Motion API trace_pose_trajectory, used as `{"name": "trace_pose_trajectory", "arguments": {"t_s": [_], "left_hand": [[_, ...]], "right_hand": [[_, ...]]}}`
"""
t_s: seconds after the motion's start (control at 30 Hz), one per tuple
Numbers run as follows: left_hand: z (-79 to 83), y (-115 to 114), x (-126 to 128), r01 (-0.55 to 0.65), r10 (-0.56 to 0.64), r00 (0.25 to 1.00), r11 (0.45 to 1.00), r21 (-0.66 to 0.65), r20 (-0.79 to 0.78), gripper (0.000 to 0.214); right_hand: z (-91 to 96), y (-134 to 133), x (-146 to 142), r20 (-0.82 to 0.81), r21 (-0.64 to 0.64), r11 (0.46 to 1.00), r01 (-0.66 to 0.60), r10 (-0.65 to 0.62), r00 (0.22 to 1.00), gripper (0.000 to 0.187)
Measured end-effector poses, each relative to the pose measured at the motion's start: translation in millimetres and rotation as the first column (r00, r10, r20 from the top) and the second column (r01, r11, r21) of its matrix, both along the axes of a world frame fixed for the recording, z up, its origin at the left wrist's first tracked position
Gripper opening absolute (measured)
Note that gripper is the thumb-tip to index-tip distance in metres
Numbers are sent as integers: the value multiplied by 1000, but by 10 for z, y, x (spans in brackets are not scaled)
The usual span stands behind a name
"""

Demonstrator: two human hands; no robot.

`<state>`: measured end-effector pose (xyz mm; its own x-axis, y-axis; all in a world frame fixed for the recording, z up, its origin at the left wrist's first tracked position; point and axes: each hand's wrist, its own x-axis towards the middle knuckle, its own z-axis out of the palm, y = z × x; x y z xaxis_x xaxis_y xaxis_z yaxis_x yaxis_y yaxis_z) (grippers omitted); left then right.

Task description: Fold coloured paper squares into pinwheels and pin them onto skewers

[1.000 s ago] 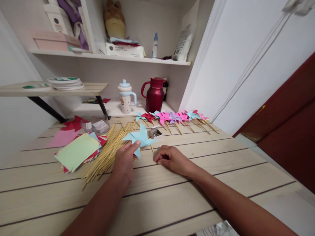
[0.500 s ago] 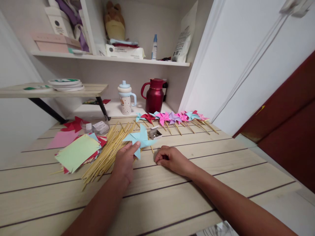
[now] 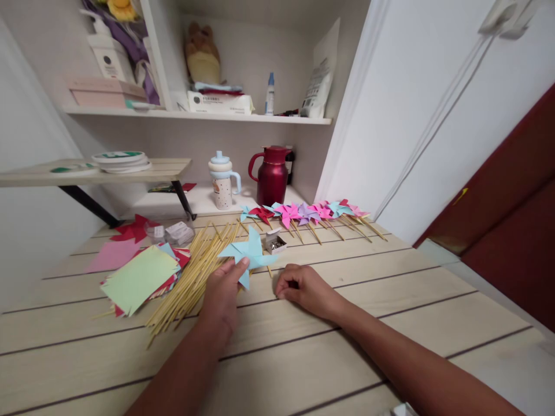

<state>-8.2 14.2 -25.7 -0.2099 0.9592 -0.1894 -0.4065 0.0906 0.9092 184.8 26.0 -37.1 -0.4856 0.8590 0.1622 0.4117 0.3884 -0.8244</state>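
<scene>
My left hand (image 3: 225,292) pinches a light blue paper pinwheel (image 3: 250,252) by its lower blade and holds it just above the wooden table (image 3: 303,370). My right hand (image 3: 303,286) rests on the table beside it with fingers curled under; what they hold, if anything, is hidden. A pile of thin bamboo sticks (image 3: 195,271) lies just left of my left hand. A small open box of pins (image 3: 274,241) sits right behind the pinwheel.
A stack of coloured paper squares (image 3: 139,274) lies at the left. A row of finished pinwheels on sticks (image 3: 312,214) runs along the back right. A red jug (image 3: 272,174) and a spouted cup (image 3: 222,182) stand behind, under cluttered shelves.
Both hands and the blue pinwheel stay nearly still; the view has tilted up a little, so everything sits slightly lower in the picture.
</scene>
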Motion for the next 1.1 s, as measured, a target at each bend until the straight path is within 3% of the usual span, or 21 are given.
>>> {"name": "trace_pose_trajectory", "arguments": {"t_s": [0.13,0.3,0.47,0.57,0.83,0.97,1.1], "left_hand": [[-18,-14,7,-22,24,998,999,37,-51,38],[24,-31,12,-86,97,986,992,88,-138,31],[100,-47,26,-122,165,953,977,177,-254,14],[113,-59,29,-135,252,886,943,304,-389,10],[129,-141,48,-105,429,688,857,505,-585,8],[132,-167,116,-64,434,697,830,554,-570,6],[142,-181,158,-113,464,712,816,567,-527,5]], "right_hand": [[72,46,102,-65,-12,996,84,-84,994,7],[319,54,239,-157,9,975,220,-216,964,12],[606,-62,31,-218,63,984,165,-148,965,11],[695,-73,-140,-258,90,985,144,-117,959,10],[590,-100,-288,-370,139,967,214,-149,917,11],[552,-171,-298,-359,184,956,230,-153,921,10],[555,-213,-306,-350,220,947,235,-148,925,10]]}}
